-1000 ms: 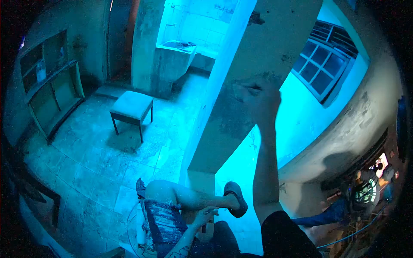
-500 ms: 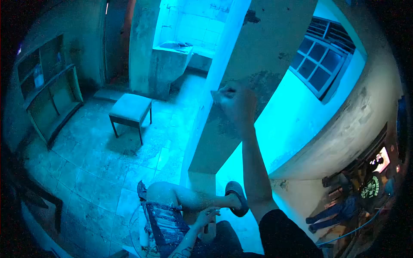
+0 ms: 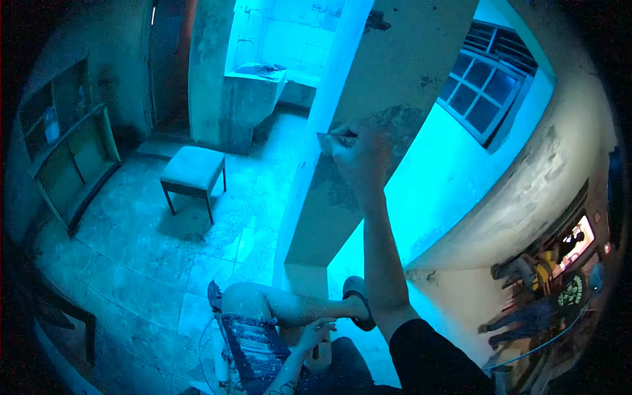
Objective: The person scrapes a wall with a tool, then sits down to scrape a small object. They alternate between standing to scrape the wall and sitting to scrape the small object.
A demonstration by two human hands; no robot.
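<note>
You are holding your right hand [image 3: 362,155] up in front of the pillar [image 3: 411,62], and your fingers are pinching closed on a thin flat piece [image 3: 324,143] (too small and dim here to name more closely). The piece is sticking out to the left of the grip, past the fingertips, so it is lying at the pillar's left edge, where the shadowed face is meeting the bright side [image 3: 332,92]. Whether it is touching that surface or staying just clear of it, you cannot tell from this single view.

As far as so small a shape is showing, its free end is pointing roughly sideways, across the pillar's edge rather than along it; the pillar itself is slanting from upper right down to lower left. A dark patch [image 3: 401,117] is spreading over the shadowed face, just above and to the right of your knuckles.

Your right hand is plainly the nearer one. Your left hand [image 3: 318,334] is resting low by your crossed leg [image 3: 296,306], well apart from the thin flat piece, with the clog [image 3: 359,301] on your foot showing just beyond it. Its fingers are curving loosely, but you cannot tell whether they are closing around anything. The stool [image 3: 193,168] is standing off to the left, well away from both hands.
</note>
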